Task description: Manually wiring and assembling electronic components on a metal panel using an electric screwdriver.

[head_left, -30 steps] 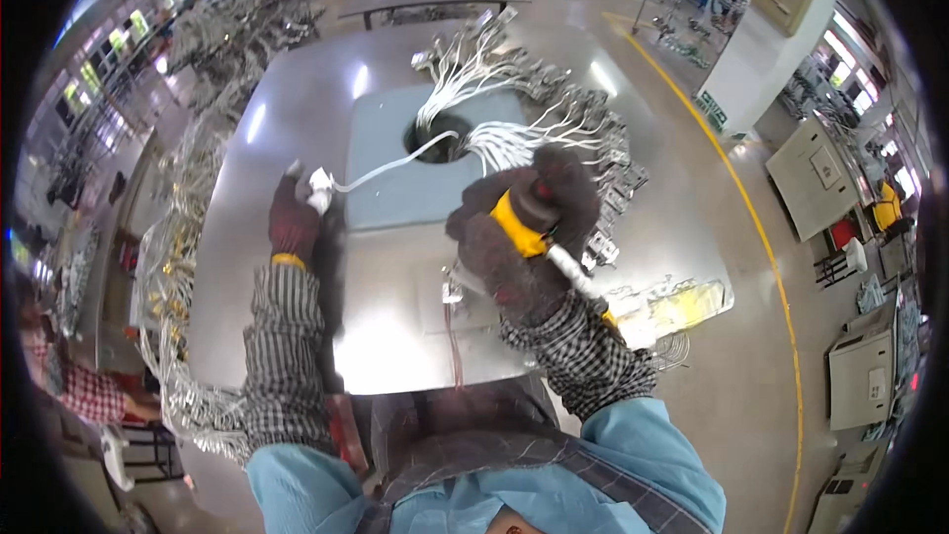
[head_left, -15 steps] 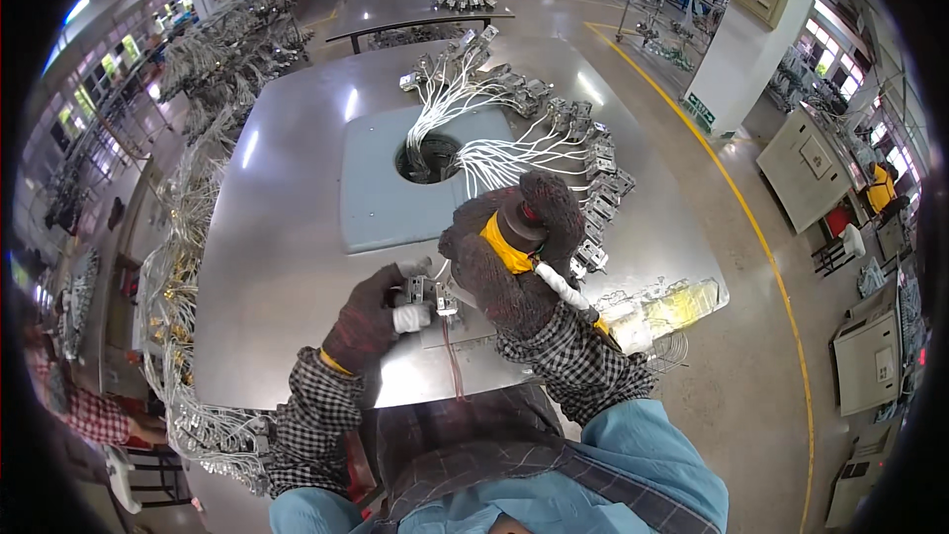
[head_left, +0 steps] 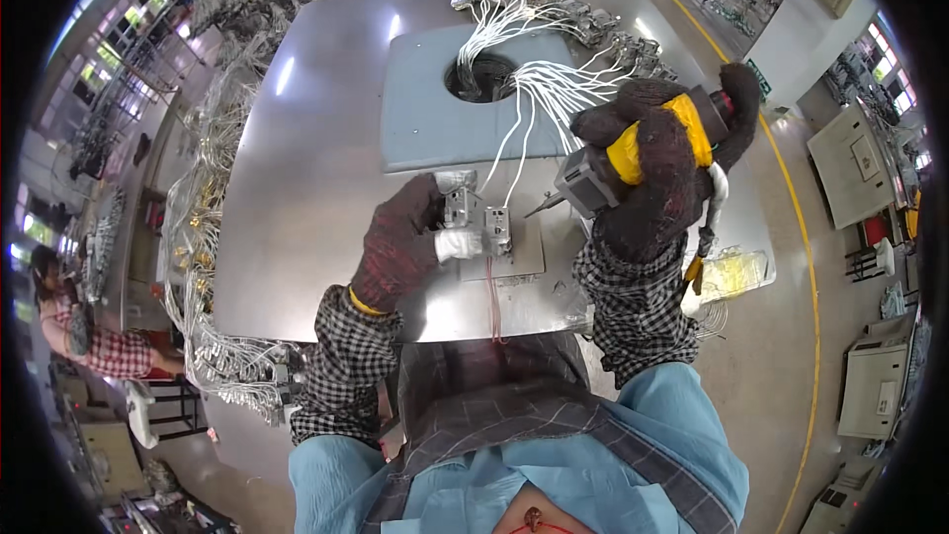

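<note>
My left hand (head_left: 395, 247), in a dark knitted glove with white wrapping on its fingertips, grips a small metal-cased electrical part (head_left: 462, 210) above the metal table. Close by its right side sits a second small metal part (head_left: 497, 227), with thin brownish wires (head_left: 493, 302) running down toward the table edge. White cables (head_left: 519, 148) lead from these parts to the round hole. My gloved right hand (head_left: 657, 178) is wrapped around a power screwdriver (head_left: 585, 183) with yellow tape on it. Its thin bit points left, apart from the parts.
A blue-grey panel (head_left: 415, 133) with a round hole lies on the metal table (head_left: 297, 208). Many white cables fan out to metal parts (head_left: 633, 51) along the far right. A yellowish transparent packet (head_left: 736, 277) rests at the right corner. Cable bundles (head_left: 203, 267) hang left; another person (head_left: 114, 346) sits beyond.
My right hand has swung right, away from the small parts, and the screwdriver's body and bit now show. My left hand keeps its grip. The whole view has shifted.
</note>
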### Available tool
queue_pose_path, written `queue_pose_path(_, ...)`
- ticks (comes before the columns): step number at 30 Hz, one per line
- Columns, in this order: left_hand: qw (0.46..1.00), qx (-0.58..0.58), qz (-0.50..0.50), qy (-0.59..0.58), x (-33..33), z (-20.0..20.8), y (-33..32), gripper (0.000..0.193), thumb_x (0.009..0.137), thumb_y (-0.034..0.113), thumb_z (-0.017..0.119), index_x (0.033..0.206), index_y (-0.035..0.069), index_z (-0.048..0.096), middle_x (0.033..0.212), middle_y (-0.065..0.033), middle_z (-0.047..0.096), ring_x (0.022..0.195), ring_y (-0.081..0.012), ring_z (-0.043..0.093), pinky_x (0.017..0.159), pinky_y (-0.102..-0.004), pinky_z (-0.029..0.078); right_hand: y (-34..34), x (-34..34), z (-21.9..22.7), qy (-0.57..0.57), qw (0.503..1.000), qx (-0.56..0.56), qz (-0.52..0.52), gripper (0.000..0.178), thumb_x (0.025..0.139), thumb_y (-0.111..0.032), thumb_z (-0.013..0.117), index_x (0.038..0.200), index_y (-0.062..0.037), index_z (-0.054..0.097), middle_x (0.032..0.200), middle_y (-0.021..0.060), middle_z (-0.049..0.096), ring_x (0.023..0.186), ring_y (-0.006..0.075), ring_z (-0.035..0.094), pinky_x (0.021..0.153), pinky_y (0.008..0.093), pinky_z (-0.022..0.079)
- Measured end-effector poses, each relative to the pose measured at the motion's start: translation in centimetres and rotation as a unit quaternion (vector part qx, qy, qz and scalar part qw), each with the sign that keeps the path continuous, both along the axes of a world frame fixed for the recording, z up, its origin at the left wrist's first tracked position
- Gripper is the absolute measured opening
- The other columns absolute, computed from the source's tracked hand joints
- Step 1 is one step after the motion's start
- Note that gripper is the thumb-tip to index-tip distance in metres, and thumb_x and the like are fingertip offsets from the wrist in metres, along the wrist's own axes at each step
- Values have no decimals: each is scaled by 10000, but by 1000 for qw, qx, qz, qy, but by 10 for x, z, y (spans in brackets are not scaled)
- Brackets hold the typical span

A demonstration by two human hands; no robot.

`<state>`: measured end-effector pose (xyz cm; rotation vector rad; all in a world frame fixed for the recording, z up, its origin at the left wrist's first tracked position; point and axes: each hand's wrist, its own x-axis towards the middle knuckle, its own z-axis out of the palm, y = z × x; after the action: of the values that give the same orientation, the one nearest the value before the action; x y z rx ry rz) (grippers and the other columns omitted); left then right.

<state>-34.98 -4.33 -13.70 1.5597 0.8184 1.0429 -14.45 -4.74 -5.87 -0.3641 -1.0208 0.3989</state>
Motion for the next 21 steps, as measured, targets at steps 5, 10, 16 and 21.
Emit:
queue_pose_path(5,964,195,58,173,14,7,5,563,662,282,843,1135,58,635,976,-124,671,820,-262,688,700,-335,553,-2,11,5,4,1000,-10,-11,612,882,-181,607,1398,-103,289,863,197,628,656,257,618,575,391,541)
queue_pose_path(10,910,334,93,229,49,1,-7,542,713,369,796,1131,67,630,1054,-150,662,896,-325,674,761,-383,548,-5,9,5,31,997,-48,-58,578,869,-175,608,1375,-82,345,914,196,618,718,302,649,669,469,567)
queue_pose_path(16,978,93,36,184,23,11,-4,613,682,483,804,1122,87,645,938,-133,652,816,-278,668,715,-372,523,5,21,-8,-17,999,-14,-44,646,863,-179,600,1411,-118,264,882,181,628,690,270,646,621,436,574)
queue_pose_path(21,946,110,-1,304,14,17,-3,651,685,535,781,1152,105,637,920,-117,669,862,-306,668,750,-396,523,2,-7,-11,-21,999,10,33,634,868,-6,578,1410,-203,317,898,99,560,677,143,541,472,292,469)
